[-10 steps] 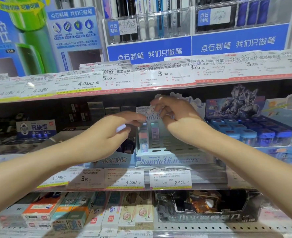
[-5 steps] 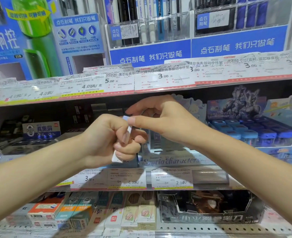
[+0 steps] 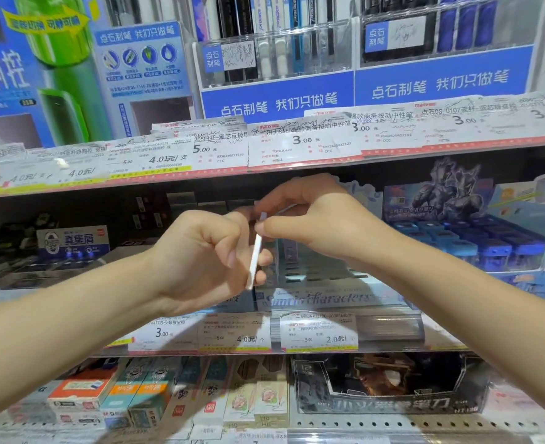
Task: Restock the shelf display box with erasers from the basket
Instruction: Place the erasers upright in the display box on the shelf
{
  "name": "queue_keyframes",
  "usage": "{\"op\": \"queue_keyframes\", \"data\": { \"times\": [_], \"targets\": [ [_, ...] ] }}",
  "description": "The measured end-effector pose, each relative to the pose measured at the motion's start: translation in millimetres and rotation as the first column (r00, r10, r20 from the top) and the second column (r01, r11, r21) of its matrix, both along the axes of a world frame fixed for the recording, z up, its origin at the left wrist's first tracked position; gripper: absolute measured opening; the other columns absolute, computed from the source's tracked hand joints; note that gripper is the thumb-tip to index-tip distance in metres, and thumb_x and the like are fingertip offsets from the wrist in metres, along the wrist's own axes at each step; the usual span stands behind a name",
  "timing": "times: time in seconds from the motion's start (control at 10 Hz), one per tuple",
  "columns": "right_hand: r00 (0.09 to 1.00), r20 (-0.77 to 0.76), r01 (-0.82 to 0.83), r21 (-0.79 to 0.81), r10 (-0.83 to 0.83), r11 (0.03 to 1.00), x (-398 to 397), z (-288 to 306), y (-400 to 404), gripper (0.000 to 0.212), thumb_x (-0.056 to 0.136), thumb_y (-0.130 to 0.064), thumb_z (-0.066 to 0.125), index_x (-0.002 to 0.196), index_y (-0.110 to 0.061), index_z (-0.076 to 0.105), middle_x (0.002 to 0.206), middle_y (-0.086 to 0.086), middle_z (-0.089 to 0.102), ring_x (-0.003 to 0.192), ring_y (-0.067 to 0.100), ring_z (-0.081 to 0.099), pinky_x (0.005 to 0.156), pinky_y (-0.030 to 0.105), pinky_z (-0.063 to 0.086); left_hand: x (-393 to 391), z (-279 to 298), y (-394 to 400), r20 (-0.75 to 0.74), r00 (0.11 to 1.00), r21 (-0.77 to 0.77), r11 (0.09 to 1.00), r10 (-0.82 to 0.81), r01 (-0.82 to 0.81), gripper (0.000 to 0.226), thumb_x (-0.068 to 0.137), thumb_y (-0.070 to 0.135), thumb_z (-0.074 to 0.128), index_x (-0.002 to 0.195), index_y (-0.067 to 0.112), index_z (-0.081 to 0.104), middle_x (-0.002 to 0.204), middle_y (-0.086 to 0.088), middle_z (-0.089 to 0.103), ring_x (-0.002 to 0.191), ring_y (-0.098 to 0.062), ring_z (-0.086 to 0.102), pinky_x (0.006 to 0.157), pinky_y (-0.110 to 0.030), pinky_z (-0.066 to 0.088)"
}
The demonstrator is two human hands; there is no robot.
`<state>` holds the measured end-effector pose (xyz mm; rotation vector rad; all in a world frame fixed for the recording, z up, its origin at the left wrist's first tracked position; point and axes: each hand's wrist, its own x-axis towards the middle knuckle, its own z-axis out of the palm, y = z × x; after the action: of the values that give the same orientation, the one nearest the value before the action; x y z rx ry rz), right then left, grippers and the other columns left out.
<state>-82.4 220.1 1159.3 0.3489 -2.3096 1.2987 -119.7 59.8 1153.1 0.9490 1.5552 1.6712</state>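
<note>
Two hands meet in the single head view, in front of the pale blue cardboard shelf display box printed "Sanrio Characters" [image 3: 325, 298]. Step in hand: handing over one thin white flat eraser pack [image 3: 254, 261] before slotting it. The left hand [image 3: 200, 261] has its fingers curled round the pack's lower part; the right hand [image 3: 316, 219] pinches the top end between thumb and forefinger. The pack stands near upright, edge-on to the camera, just in front of the box, not yet in it. The box looks mostly unfilled, a couple of pastel erasers standing near its back (partly hidden by the hands). Next move likely needs the right hand to take the pack alone and lower it into a free slot. Both forearms reach forward and inward over the price-tag rail [image 3: 316, 334]. Basket not in view.
</note>
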Motion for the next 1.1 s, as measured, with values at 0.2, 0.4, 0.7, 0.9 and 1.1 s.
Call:
{"op": "queue_keyframes", "data": {
  "times": [0.2,0.4,0.7,0.9,1.1],
  "targets": [
    [0.999,0.014,0.032,-0.009,-0.032,0.999,-1,1,4,0.009,0.071,-0.008,0.073,0.076,-0.014,0.067,0.080,0.008,0.071,0.071,0.012,0.064,0.066,0.021,0.051,-40,-19,17,-0.018,0.950,0.002,0.950,0.313,-0.313,0.057,0.054,0.002,0.036,0.111,0.005,0.042,0.079,-0.014,0.049,0.059,-0.026,0.037,0.049,-0.030,0.038],
    [0.999,0.019,0.030,-0.048,-0.029,0.998,-4,7,13,0.025,0.068,0.002,0.074,0.075,-0.019,0.061,0.077,-0.002,0.063,0.068,0.009,0.059,0.057,0.012,0.048,-57,-25,37,-0.330,0.862,-0.019,0.911,0.384,-0.412,0.029,0.082,0.006,0.034,0.074,0.024,0.055,0.058,0.008,0.069,0.054,-0.001,0.065,0.053,-0.024,0.052],
    [0.990,0.032,0.134,0.131,-0.139,0.982,-15,11,40,0.027,0.073,-0.001,0.071,0.096,-0.012,0.062,0.095,0.006,0.064,0.079,0.013,0.058,0.074,0.017,0.048,-30,-3,-1,-0.959,0.227,-0.256,0.863,-0.170,-0.436,0.074,0.060,0.019,0.047,0.134,0.015,0.044,0.136,0.006,0.041,0.129,-0.004,0.033,0.105,-0.006,0.022],
    [0.987,-0.046,0.161,0.173,-0.155,0.972,-32,-10,39,0.032,0.071,0.001,0.072,0.065,-0.024,0.053,0.072,-0.012,0.057,0.062,0.003,0.055,0.059,0.005,0.044,-42,-13,-8,-0.923,0.191,-0.381,0.721,-0.334,-0.579,0.078,0.063,0.043,0.036,0.131,0.065,0.004,0.153,0.020,0.022,0.141,-0.004,0.023,0.115,-0.041,0.026],
    [0.986,-0.083,0.153,0.140,-0.142,0.978,-40,-22,38,0.019,0.074,0.000,0.070,0.077,-0.014,0.059,0.072,-0.015,0.056,0.066,-0.001,0.055,0.059,0.000,0.043,-64,-20,-10,-0.933,0.171,-0.355,0.746,-0.316,-0.564,0.084,0.067,0.036,0.048,0.129,0.069,0.002,0.149,0.023,0.030,0.134,-0.004,0.035,0.106,-0.038,0.040]
  ]
}}
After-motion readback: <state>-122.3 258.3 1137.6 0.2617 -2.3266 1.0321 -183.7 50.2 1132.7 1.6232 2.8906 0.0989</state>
